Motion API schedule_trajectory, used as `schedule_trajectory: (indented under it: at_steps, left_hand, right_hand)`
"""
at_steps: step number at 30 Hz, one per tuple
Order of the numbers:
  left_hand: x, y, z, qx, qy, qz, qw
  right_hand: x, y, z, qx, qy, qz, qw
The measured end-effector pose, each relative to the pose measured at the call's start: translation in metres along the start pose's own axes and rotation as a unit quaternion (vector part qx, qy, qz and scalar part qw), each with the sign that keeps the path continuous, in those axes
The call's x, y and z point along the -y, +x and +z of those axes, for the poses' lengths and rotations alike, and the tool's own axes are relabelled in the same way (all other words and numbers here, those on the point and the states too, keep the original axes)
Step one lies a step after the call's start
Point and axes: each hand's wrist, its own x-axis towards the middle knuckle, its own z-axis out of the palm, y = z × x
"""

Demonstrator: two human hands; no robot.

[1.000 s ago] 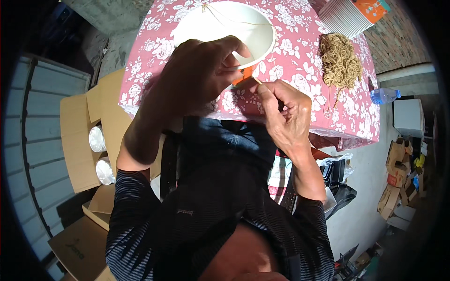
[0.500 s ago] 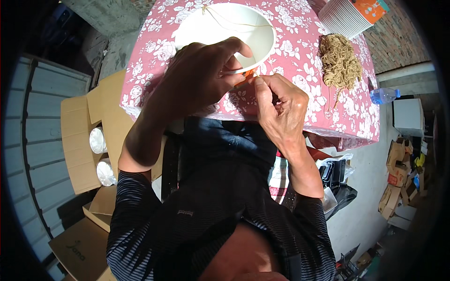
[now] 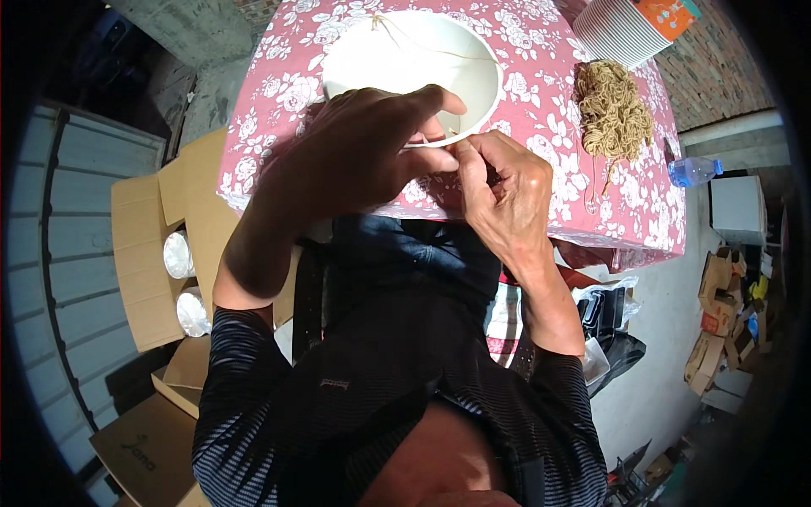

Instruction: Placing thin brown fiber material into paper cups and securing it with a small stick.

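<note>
A white paper bucket (image 3: 405, 72) stands on the flowered tablecloth, its open mouth tilted toward me. Thin tan twine (image 3: 431, 48) runs across the inside from a knot at the far rim to the right wall. My left hand (image 3: 384, 139) straddles the near rim, index finger over the opening and thumb outside, holding the bucket. Beside that thumb, my right hand (image 3: 511, 182) pinches at the near right rim. A small pale end of twine shows there, mostly covered by the fingertips.
A tangled heap of tan twine (image 3: 612, 110) lies on the right of the pink tablecloth (image 3: 541, 93). Behind it rests a stack of nested white buckets (image 3: 621, 34). A plastic bottle (image 3: 694, 171) sits past the table's right edge. Cardboard boxes (image 3: 139, 253) stand at left.
The bucket has shifted slightly right and toward me. My left thumb has moved right, close against my right fingertips, and the orange patch under the rim is now covered.
</note>
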Motion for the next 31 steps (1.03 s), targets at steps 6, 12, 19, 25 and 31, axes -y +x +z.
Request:
schedule_trajectory:
  at_steps: [6,12,19,25,31]
  left_hand:
    - [0.008,0.009,-0.002,-0.013,0.128,0.114,0.985]
    - [0.004,0.028,-0.004,0.033,0.027,0.005,0.999]
    - [-0.001,0.035,-0.007,0.129,0.097,0.007,0.987]
    - [0.007,0.021,-0.012,0.049,0.096,0.016,0.994]
    - [-0.003,0.022,-0.028,-0.038,0.04,0.044,0.998]
  right_hand:
    - [0.001,0.001,-0.007,0.026,-0.01,0.005,1.0]
    - [0.003,0.001,-0.008,0.041,-0.013,-0.008,0.999]
    - [0.0,0.0,-0.01,0.043,0.008,0.0,0.999]
    - [-0.001,0.008,-0.027,0.037,0.007,0.065,0.997]
    - [-0.022,0.021,-0.028,0.093,-0.029,-0.099,0.99]
